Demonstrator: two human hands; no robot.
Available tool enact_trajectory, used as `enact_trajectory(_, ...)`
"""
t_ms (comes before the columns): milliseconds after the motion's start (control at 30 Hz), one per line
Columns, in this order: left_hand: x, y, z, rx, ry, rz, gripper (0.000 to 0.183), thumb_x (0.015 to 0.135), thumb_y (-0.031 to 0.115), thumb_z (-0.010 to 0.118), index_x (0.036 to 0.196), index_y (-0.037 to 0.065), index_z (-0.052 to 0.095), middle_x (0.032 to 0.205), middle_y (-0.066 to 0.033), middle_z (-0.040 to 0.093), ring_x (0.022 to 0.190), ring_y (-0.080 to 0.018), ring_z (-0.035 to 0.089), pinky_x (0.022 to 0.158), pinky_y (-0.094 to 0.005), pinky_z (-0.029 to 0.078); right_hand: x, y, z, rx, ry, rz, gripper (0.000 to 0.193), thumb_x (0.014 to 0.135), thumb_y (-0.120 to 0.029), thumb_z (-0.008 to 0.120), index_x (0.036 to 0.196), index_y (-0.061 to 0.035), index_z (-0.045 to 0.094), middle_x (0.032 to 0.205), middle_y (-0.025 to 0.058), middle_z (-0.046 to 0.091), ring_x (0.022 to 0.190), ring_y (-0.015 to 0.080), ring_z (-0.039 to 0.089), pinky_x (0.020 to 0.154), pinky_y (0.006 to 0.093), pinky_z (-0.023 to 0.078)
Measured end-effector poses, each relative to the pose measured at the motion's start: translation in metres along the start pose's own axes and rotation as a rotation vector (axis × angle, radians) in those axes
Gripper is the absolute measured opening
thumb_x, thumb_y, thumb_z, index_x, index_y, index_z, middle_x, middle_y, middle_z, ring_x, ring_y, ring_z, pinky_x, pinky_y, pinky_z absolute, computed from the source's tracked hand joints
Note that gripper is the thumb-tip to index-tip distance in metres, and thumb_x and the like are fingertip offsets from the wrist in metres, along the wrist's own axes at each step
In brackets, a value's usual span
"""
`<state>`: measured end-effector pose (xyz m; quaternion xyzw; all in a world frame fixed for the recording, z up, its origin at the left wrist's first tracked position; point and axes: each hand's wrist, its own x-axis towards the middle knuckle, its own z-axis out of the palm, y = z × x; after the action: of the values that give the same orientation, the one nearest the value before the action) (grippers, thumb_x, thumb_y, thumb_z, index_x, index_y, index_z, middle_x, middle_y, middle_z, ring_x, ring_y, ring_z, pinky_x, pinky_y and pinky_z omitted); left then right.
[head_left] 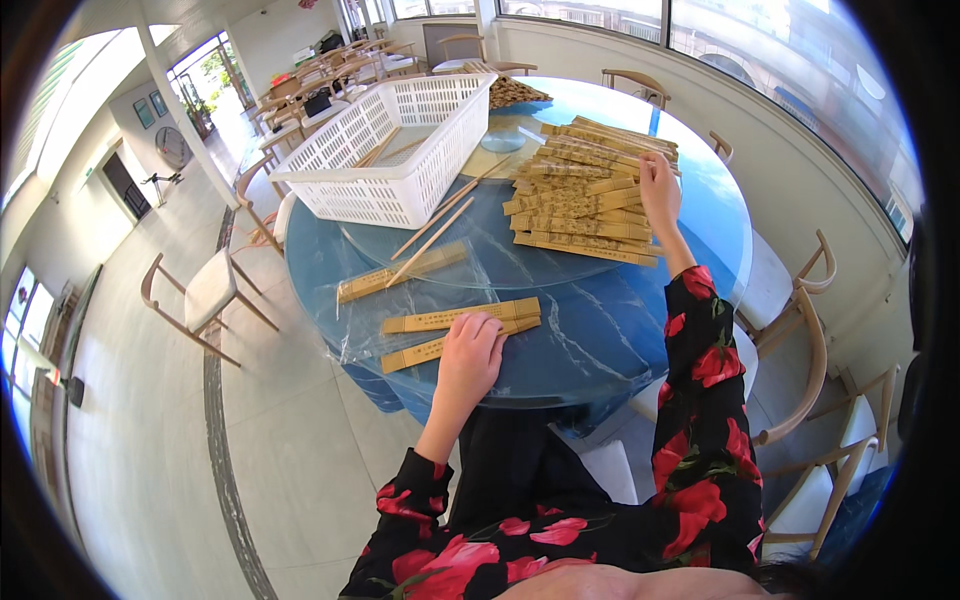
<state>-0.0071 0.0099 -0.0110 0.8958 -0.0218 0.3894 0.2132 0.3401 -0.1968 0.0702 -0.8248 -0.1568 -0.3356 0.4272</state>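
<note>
Two tan printed paper chopstick sleeves (420, 354) lie side by side near the front edge of the blue round table. Over them rests my left hand (473, 352), its fingers curled and pressed together on the sleeves. A large fanned heap of the same sleeves (580, 205) is at the right of the tabletop. My right hand (660, 192) is closed in a pinch at the heap's right side, on the end of a sleeve. Left of the heap, bare wooden chopsticks (432, 240) lie loose, and another sleeve (400, 272) sits on clear plastic film.
A white slotted plastic basket (395, 190) with a few chopsticks in it stands at the back left. Behind it is a brown pile of sticks (515, 92). Wooden chairs (215, 290) surround the table (600, 340), and windows line the right wall.
</note>
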Motion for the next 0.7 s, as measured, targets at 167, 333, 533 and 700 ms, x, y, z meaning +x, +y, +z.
enact_trajectory(167, -0.003, -0.004, 0.000, 0.027, -0.001, -0.028, 0.016, 0.084, 0.002, 0.070, 0.100, 0.004, 0.066, 0.106, -0.0109, 0.066, 0.105, -0.0340, 0.060, 0.094, -0.0426, 0.049, -0.100, -0.094, 0.016, 0.296, -0.296, -0.369, 0.013, 0.098, -0.018, 0.061, 0.107, -0.0116, 0.067, 0.077, 0.0107, 0.064, 0.076, 0.0322, 0.064, 0.067, 0.0422, 0.050)
enact_trajectory(333, 0.001, -0.014, -0.012, 0.015, -0.009, -0.150, 0.021, 0.084, 0.003, 0.071, 0.105, 0.003, 0.066, 0.110, -0.0111, 0.066, 0.106, -0.0330, 0.060, 0.094, -0.0417, 0.050, -0.162, -0.110, 0.029, 0.454, -0.504, -0.702, 0.008, 0.090, -0.013, 0.067, 0.098, -0.0101, 0.069, 0.082, 0.0070, 0.068, 0.080, 0.0290, 0.065, 0.070, 0.0407, 0.053)
enact_trajectory(533, 0.010, -0.024, -0.006, 0.003, -0.008, -0.169, 0.026, 0.082, 0.003, 0.073, 0.108, 0.003, 0.069, 0.112, -0.0107, 0.067, 0.106, -0.0328, 0.059, 0.094, -0.0408, 0.049, -0.163, -0.102, 0.020, 0.416, -0.688, -0.741, 0.008, 0.088, -0.016, 0.069, 0.092, -0.0089, 0.069, 0.086, 0.0061, 0.065, 0.087, 0.0283, 0.063, 0.076, 0.0400, 0.052)
enact_trajectory(700, 0.005, -0.021, -0.003, 0.105, -0.057, -0.155, 0.025, 0.084, 0.007, 0.073, 0.108, 0.004, 0.070, 0.111, -0.0102, 0.066, 0.103, -0.0331, 0.058, 0.092, -0.0414, 0.048, -0.150, -0.103, 0.011, 0.399, -0.817, -0.735, 0.014, 0.086, -0.021, 0.073, 0.092, -0.0089, 0.070, 0.089, 0.0053, 0.063, 0.093, 0.0274, 0.060, 0.081, 0.0386, 0.050)
